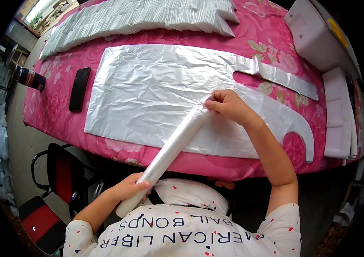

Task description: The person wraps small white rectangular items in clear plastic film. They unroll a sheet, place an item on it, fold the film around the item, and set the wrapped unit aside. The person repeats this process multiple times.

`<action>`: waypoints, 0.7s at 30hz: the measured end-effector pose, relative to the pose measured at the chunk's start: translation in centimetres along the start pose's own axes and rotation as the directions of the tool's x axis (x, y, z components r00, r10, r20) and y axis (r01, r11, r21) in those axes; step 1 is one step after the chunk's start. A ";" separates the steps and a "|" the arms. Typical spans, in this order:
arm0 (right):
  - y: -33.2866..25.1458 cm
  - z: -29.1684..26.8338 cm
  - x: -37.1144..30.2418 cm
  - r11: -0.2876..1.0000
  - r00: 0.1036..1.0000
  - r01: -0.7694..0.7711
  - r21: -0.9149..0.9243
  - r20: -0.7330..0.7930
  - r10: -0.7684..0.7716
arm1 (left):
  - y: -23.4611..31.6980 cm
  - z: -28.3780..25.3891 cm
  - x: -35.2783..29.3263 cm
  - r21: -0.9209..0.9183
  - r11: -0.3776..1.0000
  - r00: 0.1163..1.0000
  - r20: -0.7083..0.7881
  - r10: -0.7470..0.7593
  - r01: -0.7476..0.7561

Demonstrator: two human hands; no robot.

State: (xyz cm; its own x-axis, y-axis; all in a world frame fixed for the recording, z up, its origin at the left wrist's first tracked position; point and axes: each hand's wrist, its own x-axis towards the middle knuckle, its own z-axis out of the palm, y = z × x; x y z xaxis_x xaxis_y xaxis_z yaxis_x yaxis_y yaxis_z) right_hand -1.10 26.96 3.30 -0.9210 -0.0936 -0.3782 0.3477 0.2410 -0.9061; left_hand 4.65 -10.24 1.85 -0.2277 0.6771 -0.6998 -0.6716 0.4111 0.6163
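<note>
A long roll of thin whitish plastic film point(174, 145) slants from my lap up over the table. My left hand point(131, 187) is wrapped round its lower part, near the thick near end. At the far end, my right hand point(229, 106) pinches the film between thumb and fingers. Beneath the roll's upper part lies a flat, wrinkled, silvery-white plastic bag point(143, 85) with two handle straps pointing right. The upper strap point(289, 79) has a fold near its base; the lower strap curves toward the near edge. My fingers hide the pinched tip.
A pink flowered tablecloth point(55, 100) covers the table. Long rows of folded white plastic bags point(147, 17) line the far side. A black phone point(79, 89) and dark bottle point(29, 78) are at the left. White foam boxes point(314, 34) stand right; red-black chairs point(63, 175) stand near left.
</note>
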 end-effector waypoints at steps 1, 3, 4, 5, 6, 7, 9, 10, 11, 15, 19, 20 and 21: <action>0.0 -0.2 0.0 1.000 1.000 -0.013 -0.010 0.007 0.013 | 0.0 0.0 0.0 0.000 1.000 1.000 -0.002 -0.006 0.006; 0.3 -0.5 0.1 1.000 0.999 -0.003 -0.024 -0.039 0.002 | 0.2 0.1 0.0 0.026 1.000 0.999 -0.032 0.001 0.000; 0.5 -0.6 0.0 0.999 0.995 0.019 -0.032 -0.093 -0.022 | 0.3 0.2 0.1 0.039 0.999 0.999 -0.047 0.008 -0.006; 0.8 -0.9 0.0 0.998 0.988 0.041 -0.041 -0.146 -0.047 | 0.5 0.1 0.1 0.057 0.998 0.999 -0.047 -0.001 0.004; 2.0 -1.7 0.5 0.989 0.962 0.110 -0.096 -0.242 -0.130 | 0.6 0.0 0.1 0.074 0.997 0.999 -0.047 -0.010 0.014; 3.1 -3.3 0.8 0.973 0.918 0.170 -0.159 -0.334 -0.215 | 0.8 -0.1 0.2 0.094 0.995 0.999 -0.043 -0.018 0.022; 3.7 -7.1 0.6 0.927 0.834 0.058 -0.371 -0.493 -0.250 | 1.0 0.1 -0.3 0.108 0.992 0.996 -0.069 -0.064 0.071; 4.4 -9.4 0.3 0.955 0.802 0.019 -0.296 -0.566 -0.191 | 1.3 0.2 -0.5 0.119 0.988 0.993 -0.076 -0.086 0.095; 5.1 -11.7 -0.1 0.976 0.765 -0.012 -0.216 -0.631 -0.129 | 1.5 0.1 -0.8 0.153 0.981 0.992 -0.054 -0.112 0.119; 7.5 -18.2 -2.8 0.947 0.630 -0.105 -0.304 -0.757 -0.173 | 2.9 -1.7 -1.9 0.401 0.904 0.977 0.084 -0.196 0.147; 5.6 -16.8 -2.9 0.920 0.637 -0.057 -0.388 -0.724 -0.266 | 7.8 -1.3 -1.4 0.682 0.731 0.959 0.219 -0.179 -0.019; 4.8 -15.6 -2.4 0.927 0.678 -0.002 -0.375 -0.682 -0.275 | 9.1 -0.9 -0.7 0.746 0.651 0.966 0.247 -0.074 -0.140; 4.3 -14.2 -1.7 0.942 0.711 0.010 -0.336 -0.660 -0.243 | 10.1 -0.7 -0.1 0.847 0.481 0.967 0.256 0.006 -0.227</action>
State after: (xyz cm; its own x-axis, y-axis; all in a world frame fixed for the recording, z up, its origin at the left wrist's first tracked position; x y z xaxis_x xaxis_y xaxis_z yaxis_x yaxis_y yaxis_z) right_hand -0.57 41.88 2.78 -0.8556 0.5120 0.0766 0.2586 0.5509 -0.7935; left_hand -2.61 -6.52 7.89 -0.0438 0.8130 -0.5806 0.3254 0.5610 0.7611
